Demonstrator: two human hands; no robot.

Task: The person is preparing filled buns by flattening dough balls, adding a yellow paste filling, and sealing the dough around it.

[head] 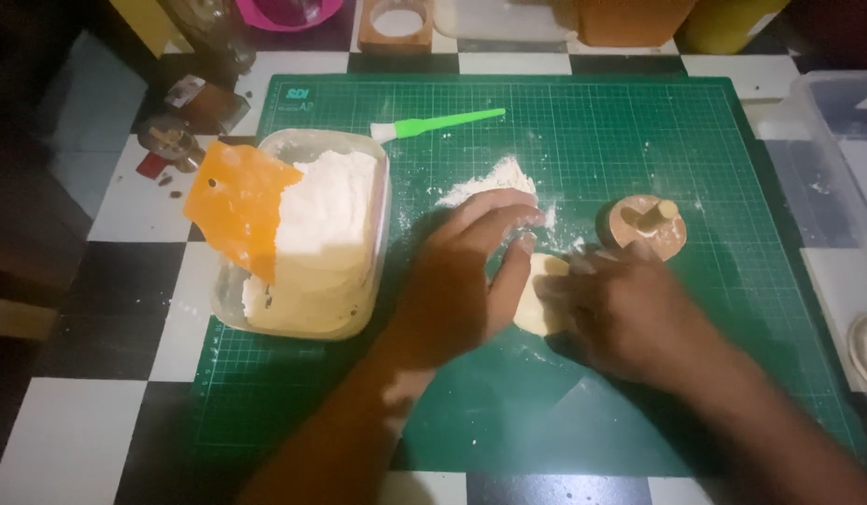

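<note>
A pale piece of dough lies on the green cutting mat, pressed between both hands. My left hand cups its left side, fingers curved around it. My right hand covers its right side, fingertips on the dough. Just beyond my right hand stands a round wooden press with a short peg handle. A small heap of white flour sits on the mat behind my left hand.
A clear plastic tub of flour and dough, with an orange scraper leaning in it, stands at the mat's left. A green-handled brush lies at the back. A clear bin is at right; containers line the far edge.
</note>
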